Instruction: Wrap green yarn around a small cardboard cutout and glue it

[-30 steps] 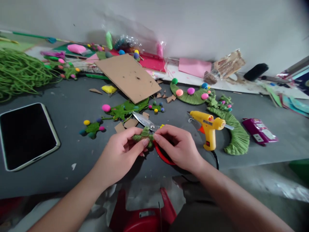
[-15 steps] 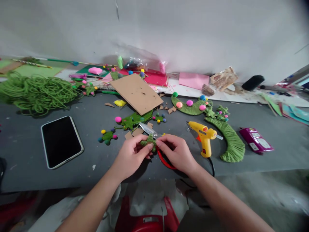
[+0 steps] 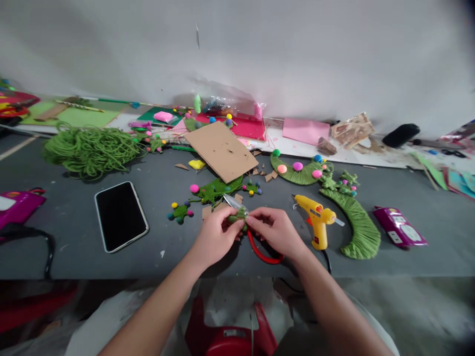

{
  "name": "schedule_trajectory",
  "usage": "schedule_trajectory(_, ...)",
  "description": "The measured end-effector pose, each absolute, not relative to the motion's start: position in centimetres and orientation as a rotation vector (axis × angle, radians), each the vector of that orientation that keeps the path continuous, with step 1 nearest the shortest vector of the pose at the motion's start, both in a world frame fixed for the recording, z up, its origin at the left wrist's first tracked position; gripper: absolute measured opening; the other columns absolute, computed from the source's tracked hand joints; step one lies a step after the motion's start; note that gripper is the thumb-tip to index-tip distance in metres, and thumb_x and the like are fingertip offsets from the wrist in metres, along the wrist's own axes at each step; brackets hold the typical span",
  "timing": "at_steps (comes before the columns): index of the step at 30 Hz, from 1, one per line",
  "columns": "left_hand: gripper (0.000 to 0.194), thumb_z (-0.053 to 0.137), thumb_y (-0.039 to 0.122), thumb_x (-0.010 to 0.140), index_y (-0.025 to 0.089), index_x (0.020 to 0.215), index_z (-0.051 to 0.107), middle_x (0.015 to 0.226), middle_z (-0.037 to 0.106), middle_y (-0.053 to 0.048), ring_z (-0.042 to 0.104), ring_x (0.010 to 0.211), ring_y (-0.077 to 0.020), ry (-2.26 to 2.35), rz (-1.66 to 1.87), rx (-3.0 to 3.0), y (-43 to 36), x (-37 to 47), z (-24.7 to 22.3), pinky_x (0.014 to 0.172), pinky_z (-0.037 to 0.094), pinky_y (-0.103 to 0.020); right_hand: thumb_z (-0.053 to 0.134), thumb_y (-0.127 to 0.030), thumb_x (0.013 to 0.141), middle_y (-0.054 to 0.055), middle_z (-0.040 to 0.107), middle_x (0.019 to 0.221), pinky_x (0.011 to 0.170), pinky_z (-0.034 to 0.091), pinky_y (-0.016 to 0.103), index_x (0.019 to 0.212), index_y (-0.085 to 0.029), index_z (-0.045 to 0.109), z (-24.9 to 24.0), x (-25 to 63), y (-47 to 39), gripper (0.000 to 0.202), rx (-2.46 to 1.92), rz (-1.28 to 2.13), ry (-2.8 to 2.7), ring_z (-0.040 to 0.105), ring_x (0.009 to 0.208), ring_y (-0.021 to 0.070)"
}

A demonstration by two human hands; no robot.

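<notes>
On the grey table point(image 3: 74, 257), I see my left hand point(image 3: 213, 237) and right hand point(image 3: 276, 232) both pinching a green twine piece point(image 3: 237, 216), left of the glue gun point(image 3: 317, 220), over the scissors point(image 3: 256, 237).

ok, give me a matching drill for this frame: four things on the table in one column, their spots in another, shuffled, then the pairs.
Things:
1. phone
2. glue gun
3. green cord pile
4. small green wrapped piece

Places:
A. pinched between the fingers of the left hand and right hand
B. far left of the table, near the wall
C. just right of the right hand
D. flat on the table, left of the left hand

Pairs: 1-D, 2-C, 3-B, 4-A
</notes>
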State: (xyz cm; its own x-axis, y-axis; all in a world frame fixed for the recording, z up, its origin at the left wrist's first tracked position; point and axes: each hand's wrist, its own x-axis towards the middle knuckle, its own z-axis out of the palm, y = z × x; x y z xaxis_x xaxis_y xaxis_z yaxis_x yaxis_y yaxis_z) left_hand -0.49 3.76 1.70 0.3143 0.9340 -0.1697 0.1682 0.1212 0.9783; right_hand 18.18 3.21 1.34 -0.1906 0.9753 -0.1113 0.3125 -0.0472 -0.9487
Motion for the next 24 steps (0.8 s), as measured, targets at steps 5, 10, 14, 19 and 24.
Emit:
schedule_trajectory(5, 0.014, 0.064, 0.031, 0.091, 0.017, 0.091, 0.067, 0.075, 0.068, -0.002, 0.068, 0.068, -0.0165, 1.144, 0.811, 1.407, 5.0, -1.0, 2.7, 0.064, 0.058, -0.030, 0.068, -0.038, 0.091, 0.003, 0.073, 0.079, 0.066, 0.049, 0.026, 0.086, -0.017, 0.075, 2.6, 17.9, 4.6, 0.023, -1.365, 1.213, -1.640, 0.061, 0.071, 0.0141)
schedule_trajectory(10, 0.029, 0.051, 0.038, 0.096, 0.018, 0.103, 0.071, 0.088, 0.073, 0.004, 0.073, 0.078, -0.0139, 1.142, 0.818, 1.490, 5.3, -0.6, 4.3, 0.071, 0.057, -0.023, 0.066, -0.040, 0.093, 0.003, 0.072, 0.083, 0.070, 0.050, 0.028, 0.090, -0.017, 0.074, 2.7, 17.8, 5.8, 0.024, -1.287, 1.182, -1.674, 0.062, 0.075, 0.0155)
schedule_trajectory(14, 0.031, 0.060, 0.043, 0.092, 0.020, 0.108, 0.073, 0.082, 0.075, 0.007, 0.071, 0.073, -0.0122, 1.341, 0.898, 1.565, 7.8, -3.2, 4.4, 0.066, 0.056, -0.018, 0.066, -0.042, 0.094, 0.003, 0.069, 0.081, 0.068, 0.048, 0.026, 0.091, -0.016, 0.071, 2.1, 18.2, 6.4, 0.027, -1.256, 1.127, -1.611, 0.061, 0.072, 0.0143)
schedule_trajectory(19, 0.027, 0.067, 0.032, 0.090, 0.016, 0.111, 0.071, 0.102, 0.073, 0.003, 0.066, 0.098, -0.0175, 1.917, 1.151, 1.491, 14.6, -13.2, 4.4, 0.111, 0.044, -0.038, 0.066, -0.043, 0.094, 0.002, 0.065, 0.077, 0.063, 0.046, 0.025, 0.086, -0.016, 0.067, 1.4, 18.2, 6.5, 0.029, -1.262, 1.026, -1.507, 0.056, 0.067, 0.0127)
schedule_trajectory(24, 0.032, 0.075, 0.030, 0.090, 0.011, 0.115, 0.068, 0.118, 0.069, -0.010, 0.064, 0.112, -0.0275, 1.983, 1.246, 1.421, 19.7, -19.8, 3.2, 0.105, 0.050, -0.051, 0.067, -0.044, 0.093, 0.000, 0.063, 0.072, 0.060, 0.045, 0.023, 0.082, -0.017, 0.067, 0.9, 17.8, 6.4, 0.029, -1.238, 1.038, -1.491, 0.055, 0.065, 0.0121)
